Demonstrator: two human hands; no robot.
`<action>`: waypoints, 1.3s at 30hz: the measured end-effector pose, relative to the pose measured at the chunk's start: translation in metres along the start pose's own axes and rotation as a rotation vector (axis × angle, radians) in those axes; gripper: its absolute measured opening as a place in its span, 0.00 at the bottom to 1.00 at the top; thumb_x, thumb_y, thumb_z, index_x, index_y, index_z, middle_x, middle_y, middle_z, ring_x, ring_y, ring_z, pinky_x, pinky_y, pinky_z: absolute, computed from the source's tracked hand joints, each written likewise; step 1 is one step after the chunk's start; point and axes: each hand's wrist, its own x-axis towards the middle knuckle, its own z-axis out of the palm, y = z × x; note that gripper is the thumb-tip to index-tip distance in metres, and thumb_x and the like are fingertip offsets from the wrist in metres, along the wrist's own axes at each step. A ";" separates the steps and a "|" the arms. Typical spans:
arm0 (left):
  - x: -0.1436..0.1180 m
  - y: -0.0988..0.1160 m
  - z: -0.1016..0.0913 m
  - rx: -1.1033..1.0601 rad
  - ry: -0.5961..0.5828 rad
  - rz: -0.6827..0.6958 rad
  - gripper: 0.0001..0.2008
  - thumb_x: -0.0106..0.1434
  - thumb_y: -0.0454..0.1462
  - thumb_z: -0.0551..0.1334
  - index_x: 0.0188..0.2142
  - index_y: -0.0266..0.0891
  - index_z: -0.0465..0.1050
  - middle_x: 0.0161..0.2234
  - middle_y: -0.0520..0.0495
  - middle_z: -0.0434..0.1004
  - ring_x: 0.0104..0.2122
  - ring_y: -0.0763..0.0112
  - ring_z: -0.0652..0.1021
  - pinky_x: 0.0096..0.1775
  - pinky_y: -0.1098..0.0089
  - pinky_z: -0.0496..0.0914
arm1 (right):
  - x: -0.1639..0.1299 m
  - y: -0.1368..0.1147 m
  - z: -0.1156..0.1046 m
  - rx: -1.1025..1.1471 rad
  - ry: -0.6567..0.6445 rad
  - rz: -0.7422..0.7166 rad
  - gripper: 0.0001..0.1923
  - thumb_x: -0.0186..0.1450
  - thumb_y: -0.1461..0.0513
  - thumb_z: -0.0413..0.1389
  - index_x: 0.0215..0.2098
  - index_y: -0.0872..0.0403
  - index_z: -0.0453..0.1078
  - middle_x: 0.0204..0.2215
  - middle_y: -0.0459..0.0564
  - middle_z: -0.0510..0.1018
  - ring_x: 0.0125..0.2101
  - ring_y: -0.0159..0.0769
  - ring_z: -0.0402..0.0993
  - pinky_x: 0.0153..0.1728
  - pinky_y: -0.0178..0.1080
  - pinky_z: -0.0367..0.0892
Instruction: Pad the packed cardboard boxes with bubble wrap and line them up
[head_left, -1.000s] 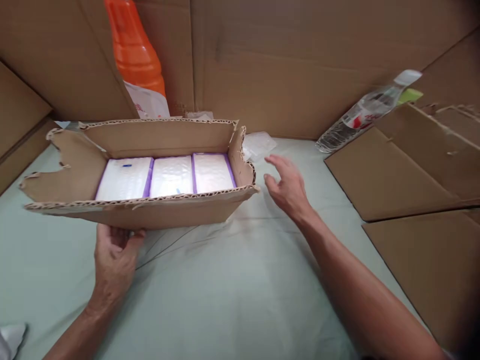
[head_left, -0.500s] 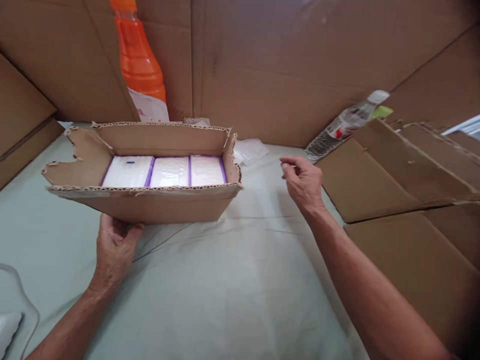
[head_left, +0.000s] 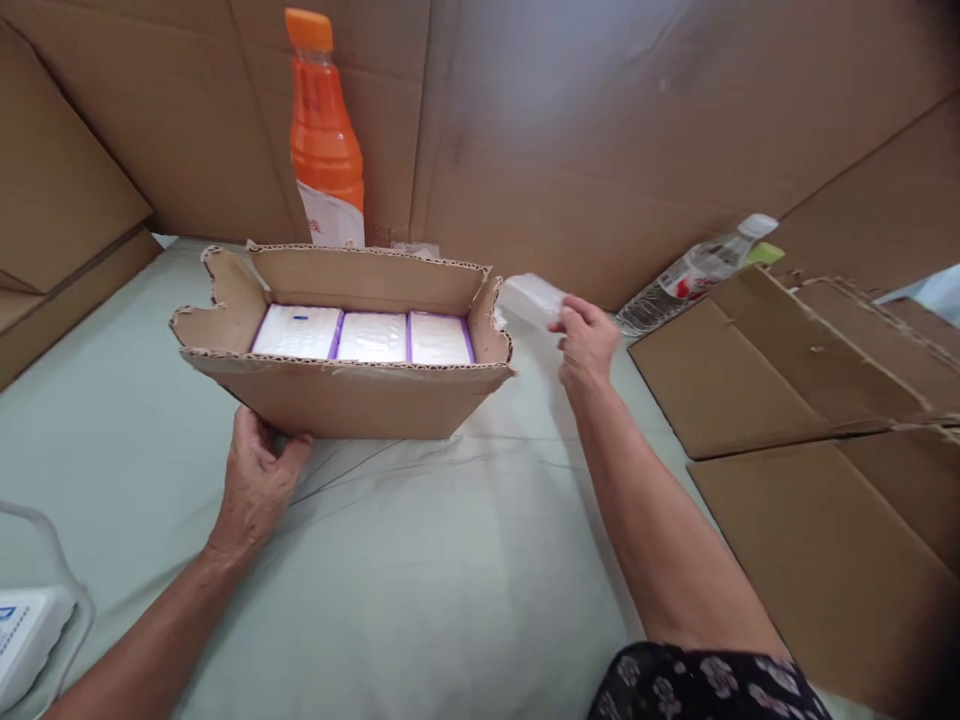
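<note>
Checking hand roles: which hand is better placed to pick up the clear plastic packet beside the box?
Right hand: its fingers touch the plastic packet. Left hand grips the cardboard box.

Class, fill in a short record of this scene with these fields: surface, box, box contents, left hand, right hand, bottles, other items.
surface: pale green cloth over the table
box: open cardboard box with torn edges
box contents: three white packs edged in purple, side by side
left hand: left hand grips the box's near bottom edge
right hand: right hand reaches a clear plastic wrapper right of the box, fingers curled at it
bottles: orange bottle upright behind the box; clear bottle lying at the right
other items: flat cardboard sheets at right
</note>
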 end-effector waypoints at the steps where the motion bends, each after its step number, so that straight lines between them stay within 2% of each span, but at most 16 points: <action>1: 0.000 0.000 0.000 -0.006 -0.009 -0.002 0.22 0.50 0.36 0.68 0.44 0.43 0.66 0.38 0.51 0.73 0.41 0.66 0.77 0.43 0.68 0.73 | -0.012 -0.005 -0.018 -0.033 0.049 -0.116 0.14 0.62 0.63 0.56 0.45 0.56 0.76 0.40 0.50 0.81 0.36 0.33 0.77 0.31 0.34 0.72; 3: 0.001 0.000 0.001 -0.035 -0.010 -0.006 0.22 0.50 0.36 0.68 0.45 0.44 0.66 0.40 0.51 0.74 0.42 0.66 0.77 0.44 0.68 0.74 | -0.047 -0.016 -0.058 -0.178 0.114 -0.427 0.14 0.63 0.61 0.57 0.45 0.54 0.78 0.41 0.51 0.82 0.39 0.37 0.78 0.39 0.41 0.74; 5: 0.000 0.003 0.000 -0.076 0.010 -0.017 0.24 0.50 0.36 0.68 0.48 0.43 0.67 0.46 0.47 0.75 0.47 0.63 0.78 0.50 0.64 0.74 | -0.091 -0.023 -0.093 -0.382 0.104 -0.675 0.13 0.65 0.61 0.58 0.47 0.53 0.78 0.42 0.51 0.83 0.39 0.39 0.78 0.40 0.44 0.73; 8: -0.013 0.013 -0.007 -0.083 0.092 -0.046 0.31 0.52 0.36 0.68 0.56 0.42 0.66 0.58 0.41 0.72 0.59 0.55 0.74 0.61 0.52 0.67 | -0.163 -0.025 -0.120 -0.522 -0.052 -0.960 0.14 0.66 0.65 0.58 0.50 0.51 0.76 0.42 0.53 0.83 0.43 0.42 0.79 0.43 0.46 0.73; 11: -0.044 0.027 -0.022 -0.079 0.199 -0.016 0.36 0.55 0.36 0.69 0.63 0.45 0.63 0.64 0.40 0.67 0.64 0.52 0.70 0.65 0.47 0.63 | -0.226 -0.023 -0.109 -0.558 -0.326 -1.034 0.17 0.66 0.68 0.57 0.53 0.53 0.73 0.43 0.54 0.83 0.44 0.43 0.78 0.43 0.46 0.71; 13: -0.071 0.034 -0.032 -0.085 0.171 0.003 0.34 0.59 0.38 0.69 0.64 0.47 0.62 0.62 0.41 0.69 0.61 0.53 0.73 0.62 0.48 0.66 | -0.261 -0.025 -0.091 -0.532 -0.509 -1.025 0.16 0.67 0.67 0.56 0.53 0.56 0.72 0.44 0.55 0.83 0.44 0.43 0.76 0.42 0.46 0.69; 17: -0.112 0.042 -0.042 0.090 -0.187 -0.112 0.33 0.63 0.49 0.65 0.65 0.45 0.63 0.59 0.38 0.72 0.50 0.55 0.80 0.50 0.54 0.76 | -0.305 -0.036 -0.063 -0.465 -0.873 -1.062 0.20 0.68 0.65 0.53 0.57 0.56 0.69 0.54 0.57 0.79 0.43 0.42 0.74 0.39 0.45 0.65; 18: -0.117 0.043 -0.042 0.173 -0.245 -0.125 0.35 0.63 0.51 0.65 0.65 0.43 0.62 0.59 0.37 0.72 0.48 0.55 0.80 0.47 0.54 0.77 | -0.310 -0.038 -0.061 -0.444 -0.949 -1.079 0.21 0.67 0.65 0.52 0.58 0.55 0.69 0.55 0.57 0.78 0.41 0.41 0.73 0.38 0.45 0.64; 20: -0.118 0.043 -0.039 0.353 -0.272 -0.101 0.39 0.61 0.53 0.64 0.66 0.40 0.60 0.59 0.35 0.72 0.46 0.55 0.80 0.45 0.55 0.77 | -0.312 -0.041 -0.062 -0.378 -1.035 -1.082 0.22 0.67 0.67 0.51 0.58 0.55 0.68 0.54 0.56 0.79 0.38 0.38 0.73 0.38 0.44 0.64; 22: -0.112 0.042 -0.036 0.520 -0.284 -0.044 0.38 0.61 0.51 0.63 0.67 0.37 0.60 0.56 0.35 0.75 0.44 0.55 0.81 0.45 0.55 0.76 | -0.307 -0.041 -0.063 -0.326 -1.011 -1.012 0.21 0.67 0.69 0.50 0.57 0.56 0.68 0.50 0.54 0.81 0.40 0.38 0.74 0.40 0.43 0.65; 26: -0.097 0.041 -0.029 0.783 -0.393 0.054 0.30 0.66 0.39 0.53 0.67 0.36 0.60 0.46 0.39 0.82 0.42 0.54 0.83 0.45 0.57 0.75 | -0.293 -0.033 -0.050 -0.409 -0.895 -0.872 0.18 0.70 0.69 0.49 0.56 0.56 0.69 0.52 0.55 0.80 0.49 0.41 0.74 0.46 0.45 0.68; 30: -0.087 0.045 -0.024 0.982 -0.449 0.067 0.30 0.67 0.36 0.53 0.68 0.34 0.60 0.38 0.41 0.83 0.40 0.51 0.83 0.42 0.58 0.74 | -0.282 -0.013 -0.035 -0.593 -1.031 -0.934 0.18 0.72 0.62 0.52 0.59 0.56 0.69 0.62 0.57 0.73 0.61 0.47 0.68 0.54 0.50 0.68; 32: -0.084 0.045 -0.025 1.052 -0.475 0.049 0.29 0.68 0.36 0.53 0.67 0.35 0.61 0.36 0.42 0.82 0.39 0.51 0.83 0.40 0.58 0.74 | -0.273 0.002 -0.048 -0.670 -1.036 -0.957 0.20 0.74 0.58 0.52 0.61 0.55 0.69 0.65 0.56 0.71 0.64 0.48 0.65 0.57 0.52 0.66; 35: -0.082 0.041 -0.030 1.046 -0.467 0.086 0.27 0.68 0.36 0.54 0.66 0.37 0.62 0.37 0.43 0.82 0.38 0.52 0.82 0.39 0.58 0.75 | -0.252 0.024 -0.094 -0.792 -0.840 -0.891 0.20 0.76 0.58 0.48 0.62 0.54 0.69 0.63 0.56 0.73 0.63 0.49 0.67 0.56 0.53 0.66; 37: -0.084 0.037 -0.034 0.990 -0.392 0.231 0.27 0.68 0.39 0.56 0.65 0.35 0.62 0.45 0.39 0.80 0.42 0.51 0.81 0.42 0.56 0.75 | -0.240 0.031 -0.123 -0.856 -0.671 -0.840 0.19 0.75 0.59 0.48 0.60 0.55 0.71 0.60 0.57 0.76 0.62 0.50 0.69 0.54 0.53 0.67; 39: -0.087 0.038 -0.035 0.926 -0.269 0.436 0.27 0.68 0.41 0.59 0.64 0.32 0.63 0.53 0.32 0.75 0.49 0.46 0.78 0.48 0.52 0.74 | -0.236 0.028 -0.135 -0.868 -0.565 -0.829 0.17 0.74 0.60 0.50 0.58 0.55 0.72 0.58 0.59 0.77 0.61 0.51 0.70 0.54 0.53 0.67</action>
